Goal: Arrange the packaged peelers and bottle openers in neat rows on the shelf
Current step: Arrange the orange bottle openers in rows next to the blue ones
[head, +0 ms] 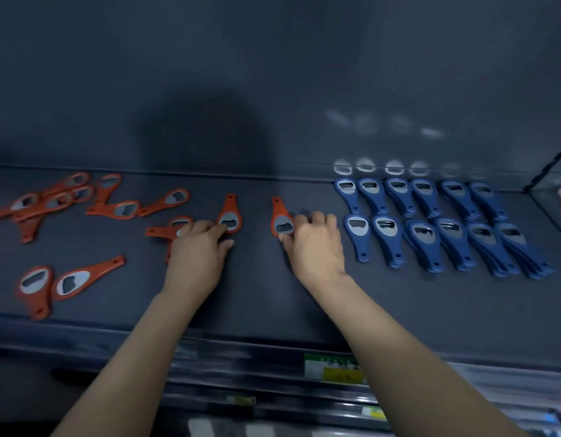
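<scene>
Right hand (315, 247) grasps the centre orange opener (280, 217) by its metal head, thumb at the near edge and curled fingers over the right side; the opener lies flat on the shelf (257, 298) with its handle pointing to the far side. Left hand (197, 250) lies with fairly straight fingers, their tips resting on the head of a second orange opener (229, 212), which is not clasped; the thumb stands apart on the near side. This second opener lies parallel to the first, handle also far, a gap of bare shelf between the two. Another orange opener (161, 231) is partly hidden beneath the left hand.

Left part of the shelf: loose orange openers (115, 209) scattered at mixed angles, several overlapping in the far left corner, and a pair of orange openers (52, 285) touching near the front edge.

Right part of the shelf: blue openers (430, 216) set in two rows of six, one far and one near, all heads far and handles near, each place appearing to hold a small stack. The right hand lies just beside the left end of the near blue row.

Front edge: a green and yellow price label (332, 369), print too blurred to read
</scene>
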The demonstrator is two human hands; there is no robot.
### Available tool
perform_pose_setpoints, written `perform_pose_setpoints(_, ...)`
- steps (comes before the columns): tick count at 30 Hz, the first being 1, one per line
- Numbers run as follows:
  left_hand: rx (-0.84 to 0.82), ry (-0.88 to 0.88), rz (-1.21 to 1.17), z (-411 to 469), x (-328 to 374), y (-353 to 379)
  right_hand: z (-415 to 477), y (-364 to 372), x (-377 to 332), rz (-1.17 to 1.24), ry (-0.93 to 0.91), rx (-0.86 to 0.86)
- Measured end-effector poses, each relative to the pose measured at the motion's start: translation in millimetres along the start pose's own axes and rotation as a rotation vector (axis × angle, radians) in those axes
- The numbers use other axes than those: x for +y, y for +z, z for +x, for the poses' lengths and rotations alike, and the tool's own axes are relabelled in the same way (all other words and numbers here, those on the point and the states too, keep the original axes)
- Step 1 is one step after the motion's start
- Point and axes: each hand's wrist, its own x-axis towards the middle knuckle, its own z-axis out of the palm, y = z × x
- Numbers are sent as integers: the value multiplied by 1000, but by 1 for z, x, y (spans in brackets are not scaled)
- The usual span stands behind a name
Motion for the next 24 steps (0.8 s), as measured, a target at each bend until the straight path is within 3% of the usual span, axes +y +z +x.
perform_pose_setpoints(8, -41, 179, -217, 19, -32, -10, 21, 12, -39, 59, 95, 9)
perform_pose_setpoints(15, -85, 348, -263, 46, -29, -1, 28, 8, -50, 89, 243, -38)
perform_pose_setpoints(21, -167, 418, -346, 54, -24, 2, 30, 6, -47, 79, 298, -30)
perform_pose_setpoints(24, -115, 407, -352, 60, -39, -8, 32, 11, -54, 59, 278, -29)
